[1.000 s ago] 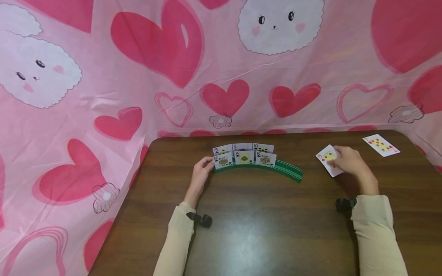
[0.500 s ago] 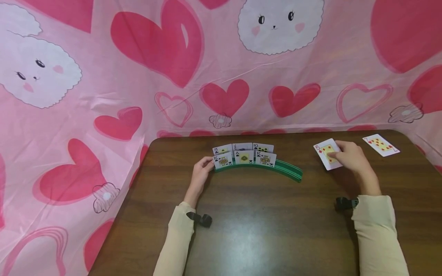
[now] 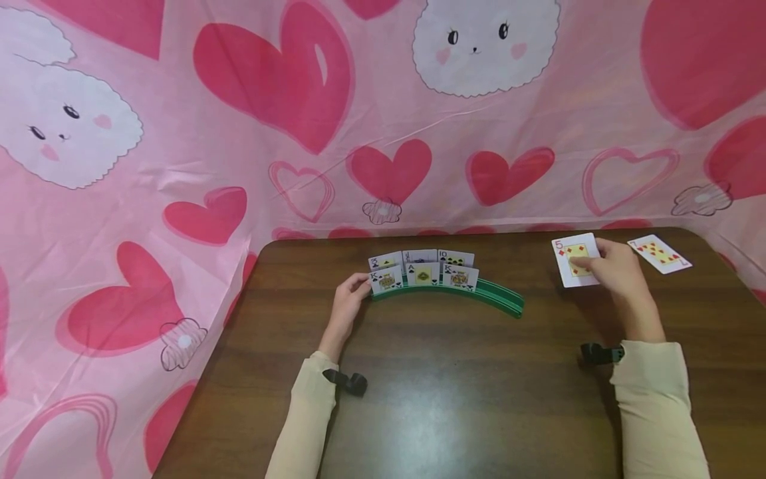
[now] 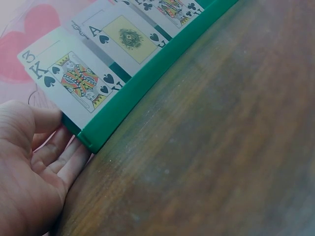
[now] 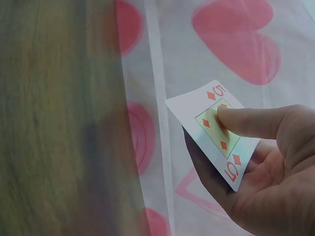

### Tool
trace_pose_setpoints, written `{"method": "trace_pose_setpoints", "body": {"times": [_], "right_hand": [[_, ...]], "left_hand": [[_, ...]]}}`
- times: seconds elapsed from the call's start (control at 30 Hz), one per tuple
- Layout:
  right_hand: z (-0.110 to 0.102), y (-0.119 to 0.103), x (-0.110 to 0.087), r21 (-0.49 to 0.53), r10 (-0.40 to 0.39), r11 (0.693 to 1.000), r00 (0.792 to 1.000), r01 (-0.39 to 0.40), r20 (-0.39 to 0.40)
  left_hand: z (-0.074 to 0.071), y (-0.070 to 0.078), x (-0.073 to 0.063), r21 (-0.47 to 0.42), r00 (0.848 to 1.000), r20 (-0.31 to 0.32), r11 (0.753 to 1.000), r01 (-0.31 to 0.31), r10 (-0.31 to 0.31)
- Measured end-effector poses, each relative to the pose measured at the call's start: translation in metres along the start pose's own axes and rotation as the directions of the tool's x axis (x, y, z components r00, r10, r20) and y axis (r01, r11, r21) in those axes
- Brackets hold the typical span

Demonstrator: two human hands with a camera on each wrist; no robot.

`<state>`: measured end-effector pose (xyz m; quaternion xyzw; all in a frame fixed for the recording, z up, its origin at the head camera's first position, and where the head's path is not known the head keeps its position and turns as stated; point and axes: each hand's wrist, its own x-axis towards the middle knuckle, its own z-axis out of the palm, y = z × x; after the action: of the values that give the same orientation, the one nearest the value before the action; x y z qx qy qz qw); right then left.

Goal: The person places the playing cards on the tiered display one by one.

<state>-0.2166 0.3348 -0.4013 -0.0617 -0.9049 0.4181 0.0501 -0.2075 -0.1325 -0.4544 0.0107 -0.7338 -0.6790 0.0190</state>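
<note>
My right hand (image 3: 625,279) holds a five of diamonds playing card (image 3: 567,255) face up above the table's right side, thumb on its face and fingers behind it. In the right wrist view the thumb presses across the middle of the card. My left hand (image 3: 347,303) grips the left end of a curved green card holder (image 3: 501,298), right by the king of spades (image 4: 74,81). Two rows of cards stand upright in the holder: an ace of spades (image 3: 423,274) and a king of clubs (image 3: 460,277) in front, several partly hidden behind, including a ten (image 3: 457,258).
A seven of hearts (image 3: 658,253) lies face up near the table's back right corner. The brown wooden table (image 3: 443,372) meets a pink heart-patterned cloth (image 3: 335,179) along its back edge. A small black camera (image 3: 598,354) is strapped to the right wrist.
My right hand has raised the five of diamonds a little and turned it more upright, with its face toward the head camera. The left hand stays at the holder's end.
</note>
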Motion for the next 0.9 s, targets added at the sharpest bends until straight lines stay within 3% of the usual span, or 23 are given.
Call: {"method": "trace_pose_setpoints", "body": {"times": [0.3,0.53,0.9], "right_hand": [[-0.004,-0.008,-0.003,0.069,0.045,0.997,0.999,-0.044,-0.023],[-0.004,-0.011,-0.004,0.120,0.058,0.991,0.998,-0.055,-0.023],[-0.004,-0.016,-0.007,0.157,0.077,0.985,0.996,-0.070,-0.036]], "left_hand": [[-0.001,-0.001,0.000,0.002,1.000,0.000,1.000,0.004,-0.004],[-0.001,-0.035,0.020,-0.002,1.000,-0.026,1.000,0.005,-0.005],[-0.001,-0.035,0.018,0.019,1.000,-0.031,1.000,0.007,-0.006]]}}
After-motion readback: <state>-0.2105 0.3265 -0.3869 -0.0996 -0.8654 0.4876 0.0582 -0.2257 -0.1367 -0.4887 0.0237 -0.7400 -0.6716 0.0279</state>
